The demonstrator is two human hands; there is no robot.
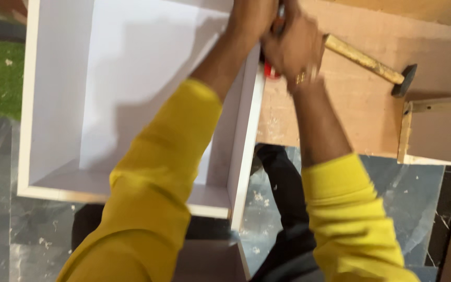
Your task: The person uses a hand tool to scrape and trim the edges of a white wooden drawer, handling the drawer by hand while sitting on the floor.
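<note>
Both hands meet at the upper right corner of the white box: the right hand [293, 44] has its grip closed around a tool with a red part [271, 70], apparently pressing it down on the box edge, and the left hand [251, 18] bears on the same spot, though whether its grip is closed cannot be told. The white box [58, 104] lies open-side up with its right wall [246, 151] directly beneath the grip, probably so the joint is worked from above. A wooden-handled hammer [371, 62] rests free on the brown board surface [340, 115] just beside the right hand.
</note>
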